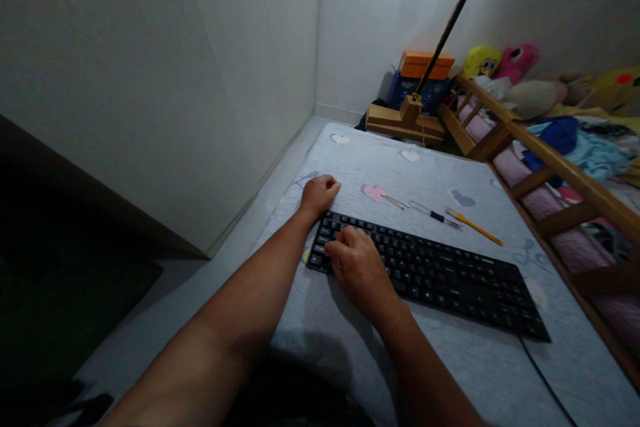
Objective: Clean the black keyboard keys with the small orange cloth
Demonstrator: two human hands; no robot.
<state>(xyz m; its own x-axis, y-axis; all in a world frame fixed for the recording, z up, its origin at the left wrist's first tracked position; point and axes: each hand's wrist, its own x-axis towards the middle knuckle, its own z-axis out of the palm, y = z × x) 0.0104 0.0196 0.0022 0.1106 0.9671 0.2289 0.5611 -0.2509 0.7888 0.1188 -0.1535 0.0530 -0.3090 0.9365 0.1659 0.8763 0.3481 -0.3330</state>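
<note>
A black keyboard (440,273) lies at a slant on a pale cloth with heart prints. Just beyond its far left corner, my left hand (319,196) rests with the fingers curled in; the inside of the fist is hidden. Over the left-hand keys, my right hand (357,263) is bent with thumb and fingers drawn together, and its fingertips come down at the keys. Whatever it may pinch cannot be seen. Behind the keyboard lie thin white cotton swabs (396,201), a wire puller with a dark grip (437,216) and a brush with a yellow handle (477,227).
The keyboard's cable (545,380) runs off toward the lower right. A wooden rail (565,160) borders the right side, with clothes and plush toys behind it. At the back, a wooden stand (405,121) carries a dark pole. A white panel (240,80) rises at left.
</note>
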